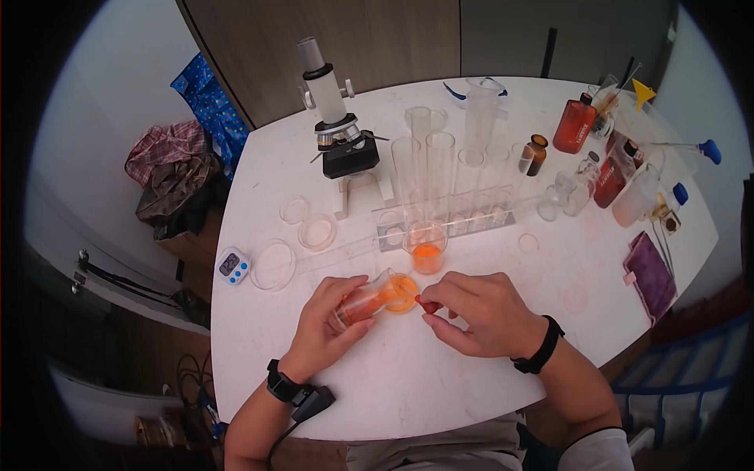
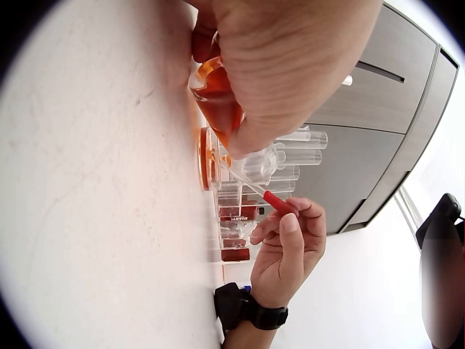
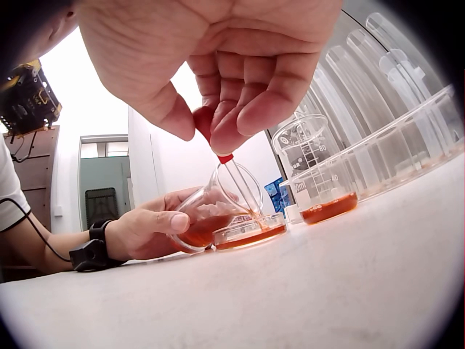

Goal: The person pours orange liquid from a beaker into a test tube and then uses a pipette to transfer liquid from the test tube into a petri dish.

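My left hand (image 1: 323, 318) grips a glass beaker (image 1: 363, 306) from the side. The beaker lies tilted low over the table, orange-red liquid pooled inside and its mouth toward a small petri dish (image 1: 404, 292). That dish holds a shallow layer of orange liquid. My right hand (image 1: 493, 315) pinches the red rubber bulb of a glass dropper (image 3: 213, 129) between thumb and fingers. In the right wrist view the dropper slants down past the beaker's mouth, its tip at the dish. Just behind stands a graduated beaker (image 1: 428, 257) with orange liquid at the bottom.
A clear rack (image 1: 448, 224) of large test tubes is behind the beakers. A microscope (image 1: 345, 133) stands back left, with petri dishes (image 1: 272, 264) and a timer (image 1: 233, 265) nearer. Red bottles (image 1: 575, 124), a brown bottle (image 1: 537, 154) and a purple cloth (image 1: 650, 275) are on the right.
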Demonstrator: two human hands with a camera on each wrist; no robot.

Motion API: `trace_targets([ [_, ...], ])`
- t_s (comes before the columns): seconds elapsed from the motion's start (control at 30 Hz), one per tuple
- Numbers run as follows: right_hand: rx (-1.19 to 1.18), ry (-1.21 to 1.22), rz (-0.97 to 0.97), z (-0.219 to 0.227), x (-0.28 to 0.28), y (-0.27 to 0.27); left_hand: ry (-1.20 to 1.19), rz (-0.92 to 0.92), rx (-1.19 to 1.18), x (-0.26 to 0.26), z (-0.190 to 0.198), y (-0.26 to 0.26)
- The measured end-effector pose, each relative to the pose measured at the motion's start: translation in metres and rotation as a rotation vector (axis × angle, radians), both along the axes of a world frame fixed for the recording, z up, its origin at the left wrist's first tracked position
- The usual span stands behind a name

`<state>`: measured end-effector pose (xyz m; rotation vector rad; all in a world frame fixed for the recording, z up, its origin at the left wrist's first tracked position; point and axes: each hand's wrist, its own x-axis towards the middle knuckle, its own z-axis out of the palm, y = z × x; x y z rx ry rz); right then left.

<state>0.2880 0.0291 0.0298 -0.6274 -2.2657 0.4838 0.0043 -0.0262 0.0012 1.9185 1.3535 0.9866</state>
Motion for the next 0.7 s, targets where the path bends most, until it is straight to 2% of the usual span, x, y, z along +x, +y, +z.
trace_targets([
  [0.7, 0.025, -0.002, 0.008, 0.0001, -0.0005, -0.0005, 0.007, 0.009, -0.007, 0.0011, 0.0010, 0.0000],
])
